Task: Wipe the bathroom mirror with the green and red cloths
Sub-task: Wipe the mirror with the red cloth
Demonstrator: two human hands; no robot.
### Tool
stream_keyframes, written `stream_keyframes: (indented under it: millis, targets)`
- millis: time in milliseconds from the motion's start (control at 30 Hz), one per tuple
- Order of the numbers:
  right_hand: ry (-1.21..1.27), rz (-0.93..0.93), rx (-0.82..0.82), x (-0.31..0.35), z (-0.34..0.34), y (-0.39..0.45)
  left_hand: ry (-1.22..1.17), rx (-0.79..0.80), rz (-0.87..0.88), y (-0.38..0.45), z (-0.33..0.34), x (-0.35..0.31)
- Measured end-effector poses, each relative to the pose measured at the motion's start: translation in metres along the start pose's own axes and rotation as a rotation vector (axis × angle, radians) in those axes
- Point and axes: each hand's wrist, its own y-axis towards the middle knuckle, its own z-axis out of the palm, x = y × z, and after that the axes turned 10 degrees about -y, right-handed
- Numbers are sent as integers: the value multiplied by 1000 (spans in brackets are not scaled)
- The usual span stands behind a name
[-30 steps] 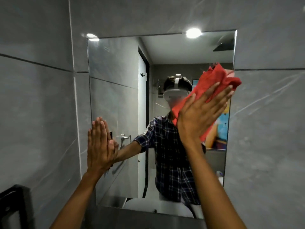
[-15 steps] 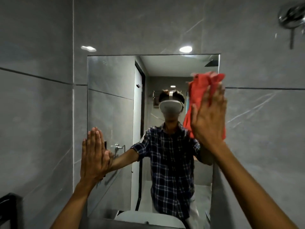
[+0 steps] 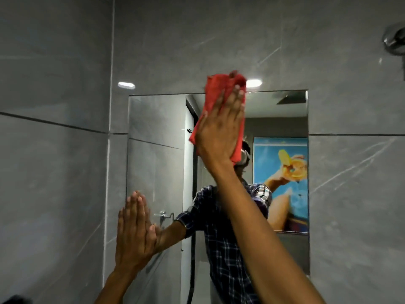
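Pressing the crumpled red cloth (image 3: 215, 99) w/ my flat right hand (image 3: 219, 132) on the big rectangular wall mirror (image 3: 285, 119) (top edge); left hand (image 3: 133, 233) flat, fingers together, on glass.

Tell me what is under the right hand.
The red cloth lies under the right hand, pressed flat against the mirror at its top edge. The glass beneath the cloth is covered.

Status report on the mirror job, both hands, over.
Right hand flat, pressing red cloth at mirror top edge. Left hand open, flat at mirror's lower left. Green cloth not in view. Nothing in the way.
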Motion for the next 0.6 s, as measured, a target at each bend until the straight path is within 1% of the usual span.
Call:
stream_keyframes:
  millis: [100,200,300,400,467,533,600]
  targets:
    - [73,-114,75,61,22,-27,3,15,-22,1,-1,-6]
    - [136,-254,189,117,39,-59,9,-11,-24,3,-3,-7]
    - [107,-402,232,140,49,-80,-2,-44,0,1,-4,-8]
    - [64,-598,263,118,47,-93,25,-26,-7,0,-5,-9]
    - [42,-700,274,83,38,-106,51,-14,-8,1,-6,-10]
    - [5,-674,285,31,25,-122,63,-3,-10,1,-6,-12]
    - [-56,-545,271,-32,5,-133,60,-4,-9,0,-6,-11]
